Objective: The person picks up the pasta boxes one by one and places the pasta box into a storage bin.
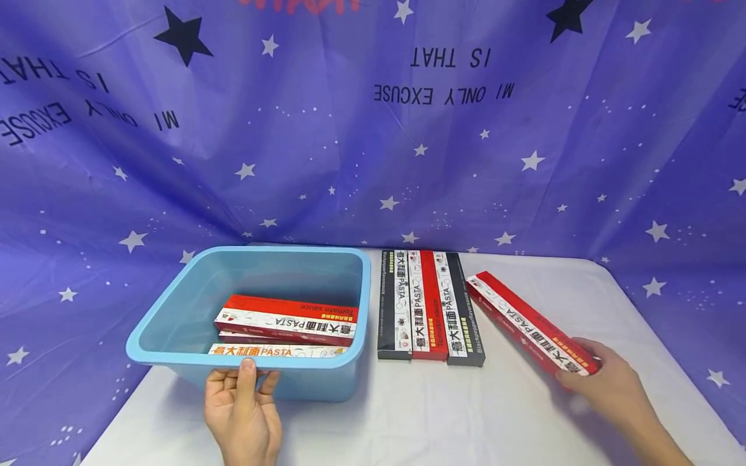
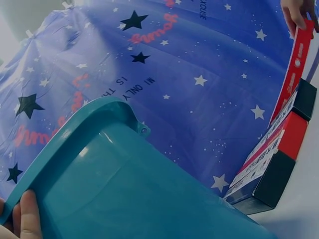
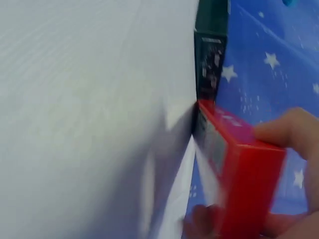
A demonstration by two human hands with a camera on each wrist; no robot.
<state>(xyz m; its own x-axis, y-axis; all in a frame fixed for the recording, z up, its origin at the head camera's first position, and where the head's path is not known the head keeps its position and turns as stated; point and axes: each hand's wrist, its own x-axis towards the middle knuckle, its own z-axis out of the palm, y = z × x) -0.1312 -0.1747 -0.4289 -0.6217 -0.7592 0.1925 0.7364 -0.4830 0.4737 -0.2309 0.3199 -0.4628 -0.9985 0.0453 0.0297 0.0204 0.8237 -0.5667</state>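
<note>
Left hand: my left hand point(image 1: 243, 414) holds the near rim of the blue tub point(image 1: 169, 310), thumb over the edge and the other fingers curled under it.
Right hand: my right hand point(image 1: 606, 382) pinches the near end of the red pasta box point(image 1: 530, 330), thumb on one side and fingers on the other, as the right wrist view also shows.
Where the box is: it lies at a slant on the white table point(image 1: 466, 414), to the right of the row of three boxes point(image 1: 430, 305) and apart from it; its far end seems to touch the table.
Inside the tub: some pasta boxes in the tub point(image 1: 285, 327) lie flat and fill the near half.
Risk, grip: I hold only one end of a long box, so I think it can swing or slip from my fingers when it is lifted.
Risk, row: the far end may hit the row and push these boxes out of line.
Risk, tub: the box can catch on the rim, or land crossed over the boxes inside.
Hidden: how many boxes lie in the tub I cannot count, because the near wall covers them.
Hard to see: the right wrist view is blurred, so the print on the box is not readable there.
</note>
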